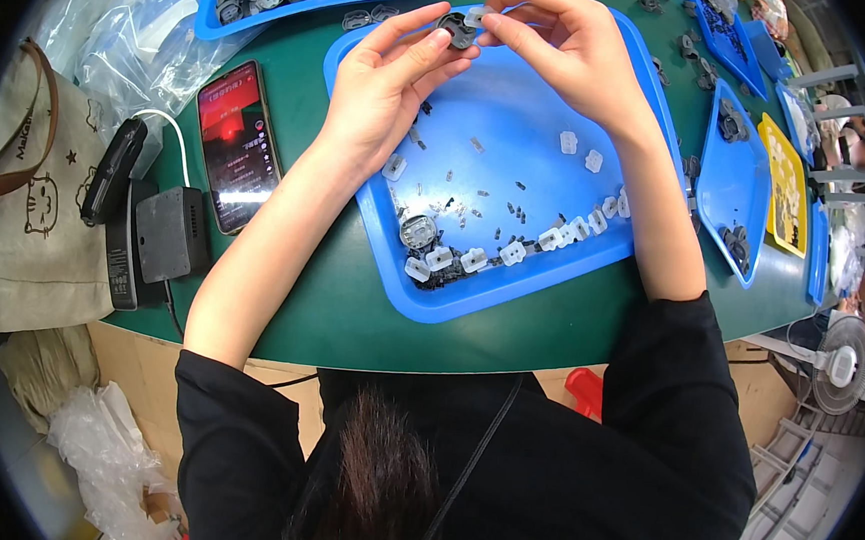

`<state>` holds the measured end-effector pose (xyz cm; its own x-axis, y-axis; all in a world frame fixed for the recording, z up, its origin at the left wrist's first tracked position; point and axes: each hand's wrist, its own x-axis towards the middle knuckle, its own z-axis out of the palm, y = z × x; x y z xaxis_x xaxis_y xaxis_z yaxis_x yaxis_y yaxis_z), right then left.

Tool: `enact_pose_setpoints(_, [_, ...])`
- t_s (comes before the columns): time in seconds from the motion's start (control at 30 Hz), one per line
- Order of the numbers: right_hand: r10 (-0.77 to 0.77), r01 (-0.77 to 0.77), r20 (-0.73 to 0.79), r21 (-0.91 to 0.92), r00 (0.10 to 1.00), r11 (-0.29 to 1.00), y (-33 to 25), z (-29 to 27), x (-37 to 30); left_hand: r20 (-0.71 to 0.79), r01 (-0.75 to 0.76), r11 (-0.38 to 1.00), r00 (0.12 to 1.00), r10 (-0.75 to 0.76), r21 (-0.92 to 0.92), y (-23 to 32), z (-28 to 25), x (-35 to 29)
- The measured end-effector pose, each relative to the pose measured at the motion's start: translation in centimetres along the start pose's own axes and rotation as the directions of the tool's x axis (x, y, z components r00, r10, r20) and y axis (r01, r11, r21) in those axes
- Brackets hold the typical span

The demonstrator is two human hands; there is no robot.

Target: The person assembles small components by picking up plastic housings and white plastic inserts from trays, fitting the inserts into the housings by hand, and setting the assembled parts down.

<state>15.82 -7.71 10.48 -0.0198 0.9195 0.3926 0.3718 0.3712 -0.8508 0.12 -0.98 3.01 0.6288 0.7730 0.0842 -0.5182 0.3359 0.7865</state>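
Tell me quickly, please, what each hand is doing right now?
Left hand: fingers closed on the dark round part.
Right hand: fingers pinching a small white piece against that part.

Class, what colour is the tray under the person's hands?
Blue; the tray shows best in the head view.

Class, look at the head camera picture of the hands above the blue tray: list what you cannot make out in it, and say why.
- Small dark round part, head view: fingers of the left hand and right hand cover much of it.
- Tiny dark bits in the blue tray: too small to identify.
- Upper tray of grey parts: cut off by the top edge.
- Phone screen: too blurred to tell.
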Motion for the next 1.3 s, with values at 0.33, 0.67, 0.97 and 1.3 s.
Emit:
enact_pose_setpoints(0.33, [-0.176, 0.175, -0.013, -0.066, 0.984, 0.982, 3.4, -0.7, 0.6, -0.017, 0.013, 0.997, 1.0, -0.014, -0.071, 0.2, 0.1, 0.1])
enact_pose_setpoints(0.67, [0.039, -0.04, -0.012, -0.116, 0.999, 0.992, 2.5, -0.8, 0.1, 0.069, 0.07, 0.997, 0.995, -0.068, -0.02, 0.1, -0.1, 0.1])
enact_pose_setpoints(0.97, [-0.057, 0.055, -0.011, -0.132, 0.998, 0.99, 1.3, -0.1, 0.1, 0.071, 0.104, 0.992, 0.993, -0.099, -0.066, 0.0, -0.3, 0.1])
enact_pose_setpoints(1.3, [-0.171, 0.15, -0.069, -0.243, 0.983, 0.959, 2.9, 0.5, -0.1, 0.041, 0.072, 0.991, 0.997, -0.067, -0.116, 0.1, -0.1, 0.1])
